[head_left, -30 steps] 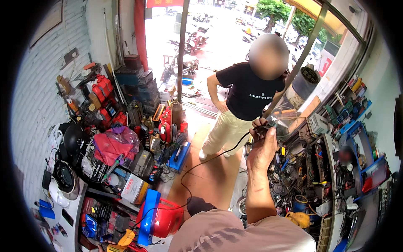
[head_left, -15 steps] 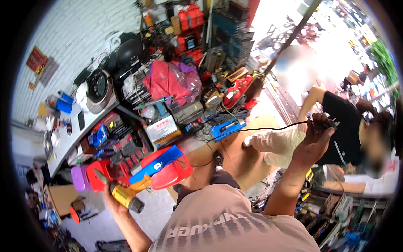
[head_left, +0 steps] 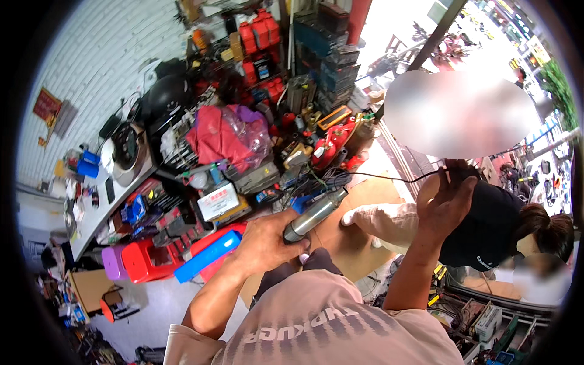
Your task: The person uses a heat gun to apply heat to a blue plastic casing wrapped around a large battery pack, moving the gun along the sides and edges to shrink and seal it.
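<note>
My left hand (head_left: 267, 240) is closed round a heat gun (head_left: 316, 214) in front of my body. Its silver metal nozzle points up and to the right; the yellow body seen before is mostly covered by my hand. Out to the right, my raised right hand (head_left: 449, 198) grips the plug end of a black power cord (head_left: 401, 179). The plug itself is dark and mostly hidden by my fingers. From that hand the cord runs left in a loose line towards the cluttered floor beyond the heat gun.
A blue box (head_left: 208, 256) lies across a red plastic stool (head_left: 201, 246), left of my left forearm. Another red stool (head_left: 146, 261) stands further left. A person in a black top (head_left: 471, 228) is close by my right hand. Boxes and a pink bag (head_left: 222, 137) are piled ahead.
My left hand has swung the heat gun from the far left in to my front, turning its nozzle right. My right hand has shifted slightly left and down, still holding the plug.
</note>
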Demonstrator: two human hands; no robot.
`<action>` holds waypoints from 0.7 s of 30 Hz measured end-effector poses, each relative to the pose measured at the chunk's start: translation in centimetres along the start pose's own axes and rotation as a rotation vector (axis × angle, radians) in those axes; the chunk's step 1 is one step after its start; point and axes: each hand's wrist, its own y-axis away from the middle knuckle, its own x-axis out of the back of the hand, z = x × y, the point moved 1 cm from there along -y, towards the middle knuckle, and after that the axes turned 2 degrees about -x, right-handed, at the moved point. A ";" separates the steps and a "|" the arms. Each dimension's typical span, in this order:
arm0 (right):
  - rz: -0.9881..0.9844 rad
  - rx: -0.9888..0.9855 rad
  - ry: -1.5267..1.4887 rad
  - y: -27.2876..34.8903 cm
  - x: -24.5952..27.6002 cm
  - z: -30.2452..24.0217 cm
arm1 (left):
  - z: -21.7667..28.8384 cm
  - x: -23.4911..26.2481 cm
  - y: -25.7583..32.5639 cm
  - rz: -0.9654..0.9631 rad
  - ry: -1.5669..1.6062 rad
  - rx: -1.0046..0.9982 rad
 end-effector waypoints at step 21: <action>0.144 0.444 0.463 -9.0 -4.3 -4.9 | -28.9 7.9 8.8 0.917 1.495 0.671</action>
